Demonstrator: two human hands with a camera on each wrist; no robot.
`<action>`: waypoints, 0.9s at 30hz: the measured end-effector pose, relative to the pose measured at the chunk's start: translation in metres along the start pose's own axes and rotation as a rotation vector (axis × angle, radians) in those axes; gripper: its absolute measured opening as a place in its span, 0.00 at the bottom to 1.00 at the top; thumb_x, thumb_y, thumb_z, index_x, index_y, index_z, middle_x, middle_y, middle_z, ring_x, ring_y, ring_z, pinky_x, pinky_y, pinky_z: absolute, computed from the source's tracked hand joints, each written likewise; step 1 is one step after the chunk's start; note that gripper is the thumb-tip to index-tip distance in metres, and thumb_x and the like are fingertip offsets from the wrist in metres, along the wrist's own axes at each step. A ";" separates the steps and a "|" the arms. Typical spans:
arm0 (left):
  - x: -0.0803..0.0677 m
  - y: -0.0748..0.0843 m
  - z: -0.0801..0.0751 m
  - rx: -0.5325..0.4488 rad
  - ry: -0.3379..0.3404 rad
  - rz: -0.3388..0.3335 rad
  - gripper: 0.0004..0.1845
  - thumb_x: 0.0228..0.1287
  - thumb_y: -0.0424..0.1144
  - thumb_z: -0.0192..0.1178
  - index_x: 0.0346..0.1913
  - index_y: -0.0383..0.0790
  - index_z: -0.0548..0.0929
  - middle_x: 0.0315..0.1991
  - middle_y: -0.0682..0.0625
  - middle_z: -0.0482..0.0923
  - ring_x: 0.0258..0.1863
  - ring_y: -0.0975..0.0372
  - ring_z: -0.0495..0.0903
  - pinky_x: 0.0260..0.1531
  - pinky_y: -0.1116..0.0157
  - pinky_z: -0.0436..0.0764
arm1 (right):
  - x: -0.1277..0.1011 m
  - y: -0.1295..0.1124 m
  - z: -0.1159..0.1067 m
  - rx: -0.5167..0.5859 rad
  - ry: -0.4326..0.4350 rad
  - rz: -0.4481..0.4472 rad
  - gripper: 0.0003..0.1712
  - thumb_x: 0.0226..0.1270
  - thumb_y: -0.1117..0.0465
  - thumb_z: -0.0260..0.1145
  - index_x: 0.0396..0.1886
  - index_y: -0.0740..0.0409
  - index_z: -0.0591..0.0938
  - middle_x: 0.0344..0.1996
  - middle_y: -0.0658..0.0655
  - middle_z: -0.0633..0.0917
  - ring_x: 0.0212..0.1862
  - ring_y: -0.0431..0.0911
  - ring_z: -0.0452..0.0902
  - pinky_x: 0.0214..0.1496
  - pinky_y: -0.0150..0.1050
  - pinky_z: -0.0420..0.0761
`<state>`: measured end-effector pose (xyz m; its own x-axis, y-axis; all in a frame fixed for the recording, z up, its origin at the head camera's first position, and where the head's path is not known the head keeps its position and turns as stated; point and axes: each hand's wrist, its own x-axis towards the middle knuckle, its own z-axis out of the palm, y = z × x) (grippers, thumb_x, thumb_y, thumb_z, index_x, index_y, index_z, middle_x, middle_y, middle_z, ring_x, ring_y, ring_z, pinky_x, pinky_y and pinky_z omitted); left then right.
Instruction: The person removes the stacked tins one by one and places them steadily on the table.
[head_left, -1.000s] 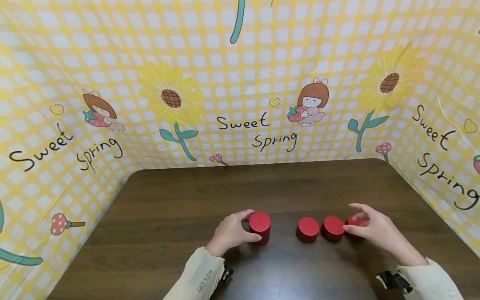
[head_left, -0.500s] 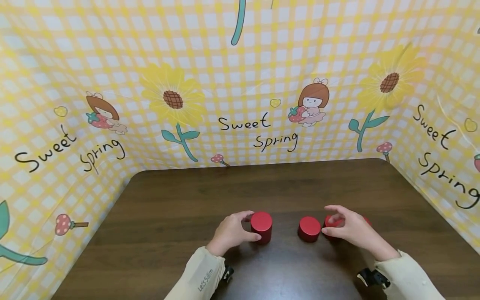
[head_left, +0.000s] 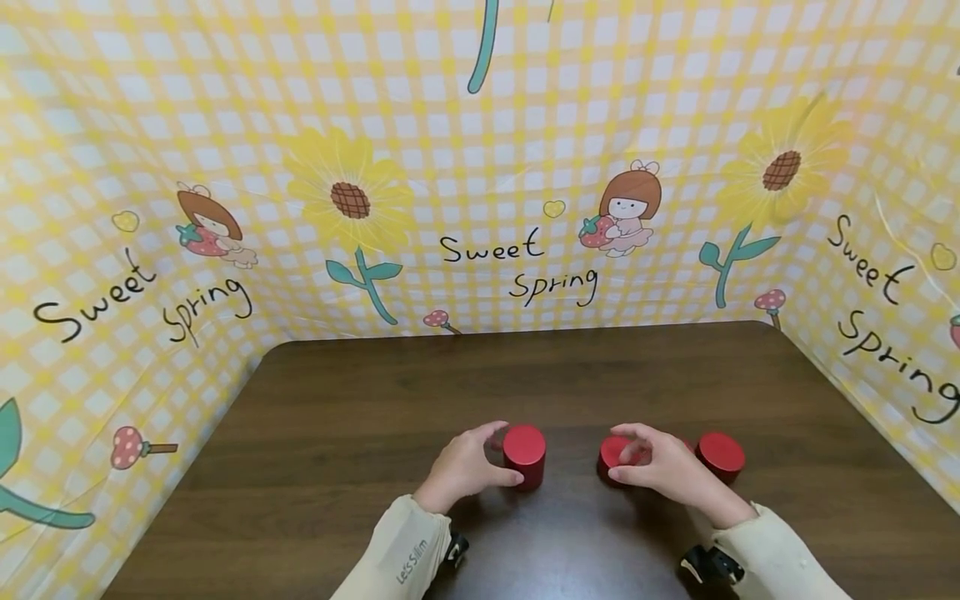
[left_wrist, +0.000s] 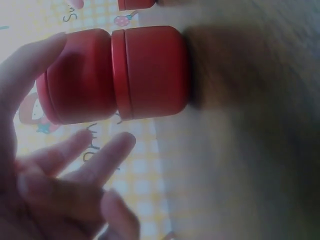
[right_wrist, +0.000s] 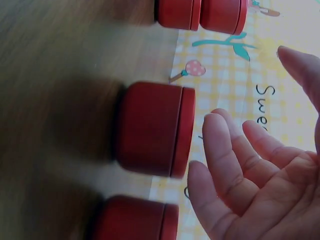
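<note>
Two round red tins stand stacked, the upper tin [head_left: 524, 446] on the lower tin [left_wrist: 155, 72]. Around the stack's left side is my left hand [head_left: 467, 468], thumb in front and index finger behind. The left wrist view shows the thumb over the upper tin's edge and a gap between the other fingers and the tins. My right hand [head_left: 663, 467] hovers at a single red tin [head_left: 611, 457], thumb and fingers spread apart. In the right wrist view, that tin [right_wrist: 152, 130] stands apart from the fingers. The right hand mostly hides another tin behind it.
Another red tin [head_left: 721, 454] stands at the right end of the row. All the tins are on a dark brown wooden table [head_left: 375, 392]. A yellow checked cloth [head_left: 487, 183] with printed flowers and lettering surrounds the table's back and sides.
My right hand has moved left along the row, from the rightmost tin past the middle one to the leftmost single tin. The left hand has stayed at the stack.
</note>
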<state>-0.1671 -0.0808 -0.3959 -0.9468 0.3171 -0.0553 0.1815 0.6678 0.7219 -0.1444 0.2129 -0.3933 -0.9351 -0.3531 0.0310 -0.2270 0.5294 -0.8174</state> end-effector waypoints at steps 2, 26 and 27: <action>0.001 -0.002 0.000 -0.006 -0.003 0.008 0.40 0.45 0.43 0.76 0.63 0.36 0.73 0.46 0.45 0.81 0.48 0.51 0.78 0.46 0.51 0.76 | 0.004 -0.002 0.003 0.006 -0.006 -0.004 0.35 0.56 0.57 0.73 0.59 0.71 0.72 0.32 0.53 0.81 0.33 0.46 0.79 0.34 0.36 0.78; 0.010 -0.003 0.005 -0.064 -0.092 0.059 0.44 0.43 0.37 0.76 0.66 0.29 0.67 0.51 0.42 0.78 0.51 0.51 0.76 0.52 0.49 0.73 | 0.044 -0.027 0.046 0.088 -0.032 -0.066 0.39 0.52 0.59 0.75 0.62 0.68 0.70 0.47 0.67 0.78 0.36 0.45 0.79 0.36 0.39 0.79; 0.011 -0.002 0.006 -0.059 -0.090 0.061 0.44 0.43 0.37 0.76 0.65 0.29 0.67 0.51 0.42 0.78 0.51 0.51 0.76 0.52 0.49 0.73 | 0.044 -0.028 0.048 0.083 -0.032 -0.064 0.39 0.52 0.59 0.75 0.63 0.67 0.70 0.48 0.67 0.78 0.36 0.46 0.78 0.36 0.39 0.79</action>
<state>-0.1760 -0.0748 -0.4022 -0.9062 0.4171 -0.0698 0.2197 0.6054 0.7650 -0.1664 0.1451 -0.3963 -0.9097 -0.4097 0.0676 -0.2618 0.4397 -0.8591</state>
